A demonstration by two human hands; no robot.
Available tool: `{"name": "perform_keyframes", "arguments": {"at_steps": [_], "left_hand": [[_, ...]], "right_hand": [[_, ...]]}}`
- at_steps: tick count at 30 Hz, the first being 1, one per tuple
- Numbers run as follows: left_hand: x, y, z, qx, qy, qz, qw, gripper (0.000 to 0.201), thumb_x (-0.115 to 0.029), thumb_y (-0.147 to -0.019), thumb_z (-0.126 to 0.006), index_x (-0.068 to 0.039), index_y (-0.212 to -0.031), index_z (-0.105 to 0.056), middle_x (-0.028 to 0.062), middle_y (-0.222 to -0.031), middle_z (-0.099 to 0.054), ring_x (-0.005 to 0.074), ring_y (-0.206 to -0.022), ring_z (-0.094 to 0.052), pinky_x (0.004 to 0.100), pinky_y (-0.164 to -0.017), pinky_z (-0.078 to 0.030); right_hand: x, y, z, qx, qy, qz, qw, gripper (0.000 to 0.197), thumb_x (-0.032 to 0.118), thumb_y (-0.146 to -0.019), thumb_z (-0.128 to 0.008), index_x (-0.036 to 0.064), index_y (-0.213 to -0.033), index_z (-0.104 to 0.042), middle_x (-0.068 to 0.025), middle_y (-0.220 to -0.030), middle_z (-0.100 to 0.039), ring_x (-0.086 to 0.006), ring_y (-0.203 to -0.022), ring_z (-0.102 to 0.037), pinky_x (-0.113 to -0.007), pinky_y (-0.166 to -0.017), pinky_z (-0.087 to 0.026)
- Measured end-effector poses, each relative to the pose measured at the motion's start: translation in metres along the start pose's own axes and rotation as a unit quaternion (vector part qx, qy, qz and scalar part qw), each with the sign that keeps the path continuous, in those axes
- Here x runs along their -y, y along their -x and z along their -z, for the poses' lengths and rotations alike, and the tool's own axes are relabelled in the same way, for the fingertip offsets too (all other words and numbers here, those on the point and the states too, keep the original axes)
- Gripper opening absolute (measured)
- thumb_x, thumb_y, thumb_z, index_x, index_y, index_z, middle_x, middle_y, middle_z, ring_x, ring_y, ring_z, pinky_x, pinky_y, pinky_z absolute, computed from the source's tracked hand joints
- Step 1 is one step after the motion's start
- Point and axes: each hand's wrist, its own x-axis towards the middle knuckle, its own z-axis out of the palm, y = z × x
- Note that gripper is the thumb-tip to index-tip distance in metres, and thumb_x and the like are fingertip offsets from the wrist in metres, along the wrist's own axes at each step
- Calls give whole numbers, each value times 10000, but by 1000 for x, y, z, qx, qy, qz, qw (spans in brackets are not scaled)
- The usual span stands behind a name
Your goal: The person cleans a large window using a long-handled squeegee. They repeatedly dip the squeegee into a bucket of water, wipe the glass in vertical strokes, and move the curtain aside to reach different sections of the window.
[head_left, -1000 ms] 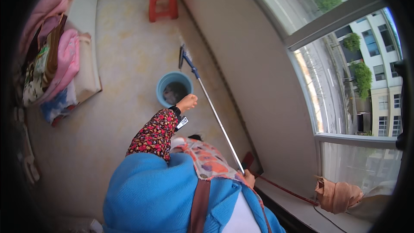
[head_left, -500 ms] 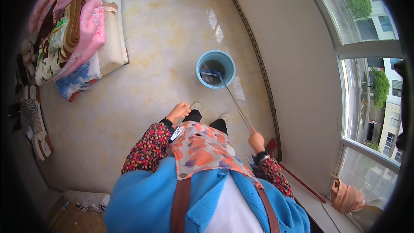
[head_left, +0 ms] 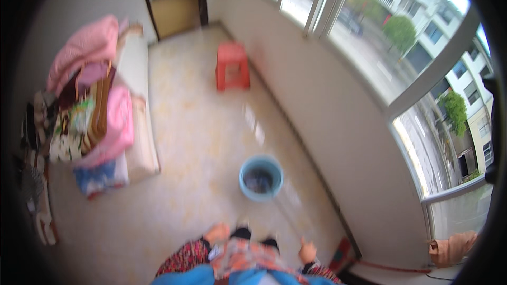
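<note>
A light blue bucket (head_left: 257, 197) stands on the floor ahead of my feet, with dark water in it. The mop head (head_left: 259, 181) is inside, blurred and hard to make out. Its thin metal pole (head_left: 288, 212) slants from the bucket toward me, up to my right hand (head_left: 307, 252), whose fingers are closed around it. My left hand (head_left: 217, 233) hangs in front of my left side, loosely curled, with nothing visible in it. The floral apron (head_left: 245, 256) lies between my hands.
A red plastic stool (head_left: 232, 67) stands farther off along the wall. Left, pink and patterned bedding (head_left: 100, 121) is piled on a pale sofa (head_left: 142, 150). A windowed wall (head_left: 327, 132) runs along the right. Near my right hand lies a red dustpan-like object (head_left: 342, 252) with a red stick.
My view has tilted up, so the bucket and hands sit lower in the picture and a doorway and the whole stool show. My right hand still grips the mop pole.
</note>
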Motion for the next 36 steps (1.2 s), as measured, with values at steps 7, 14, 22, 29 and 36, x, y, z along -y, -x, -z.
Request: {"name": "perform_keyframes", "arguments": {"at_steps": [7, 14, 22, 29, 36], "left_hand": [[-12, -79, 9, 42, 24, 174, 984, 344, -387, -900, -551, -103, -1092, -578, 19, -932, -629, 139, -786, -620, 255, -654, -483], [-144, -132, -31, 46, -45, 115, 991, 343, -382, -900, -548, -102, -1095, -579, 27, -941, -628, 150, -795, -618, 268, -666, -483], [-186, -138, -103, 93, -86, 75, 989, 341, -376, -901, -545, -100, -1098, -580, 36, -952, -626, 162, -806, -616, 283, -680, -483], [-175, -122, -153, 113, -100, 67, 986, 340, -371, -902, -542, -99, -1101, -581, 43, -961, -625, 172, -816, -614, 296, -693, -483], [-154, -92, -183, 119, -111, 63, 985, 338, -366, -903, -539, -98, -1104, -582, 51, -970, -624, 183, -825, -612, 309, -705, -483]], "right_hand": [[50, -85, -14, -41, -119, -78, 989, 468, 160, -776, -586, 244, -1235, -548, -226, -915, -608, -358, -751, -621, -465, -635, -496], [53, -136, 90, -133, -219, -57, 965, 410, 179, -784, -589, 231, -1189, -557, -201, -884, -598, -334, -725, -604, -448, -616, -482], [26, -105, 136, -203, -289, -42, 934, 345, 202, -794, -593, 217, -1138, -568, -172, -848, -587, -307, -696, -584, -428, -594, -465], [-4, -55, 137, -235, -321, -48, 916, 291, 221, -803, -596, 205, -1093, -577, -147, -816, -577, -283, -670, -566, -411, -575, -450], [-24, -8, 128, -252, -337, -53, 905, 241, 240, -811, -599, 193, -1047, -586, -122, -785, -567, -259, -644, -548, -393, -556, -435]]}}
